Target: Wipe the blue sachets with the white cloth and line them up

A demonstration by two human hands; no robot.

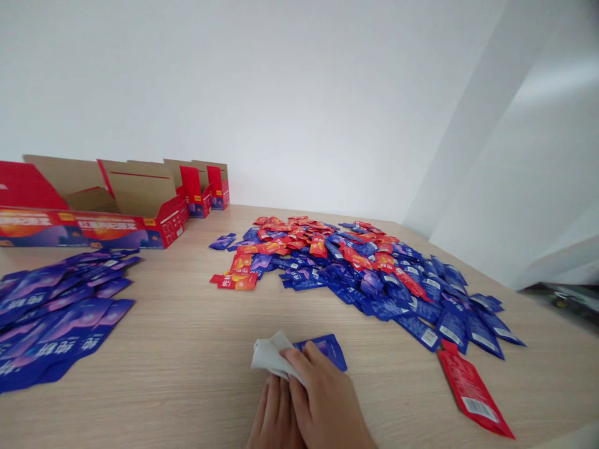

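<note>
Both hands meet at the bottom middle of the wooden table (pixel 187 349). My right hand (pixel 327 405) lies on top, its fingers pressed onto a crumpled white tissue (pixel 269 355) and partly over a single blue sachet (pixel 327 348). My left hand (pixel 274 418) sits just under and left of it, fingers together, touching the tissue's near edge. A large heap of blue and red sachets (pixel 365 268) spreads beyond the hands toward the right.
A sorted spread of blue sachets (pixel 56 312) covers the left side. Open red-and-cardboard display boxes (pixel 116 212) line the far left edge. One red sachet (pixel 472 390) lies alone at the right front. White walls stand behind.
</note>
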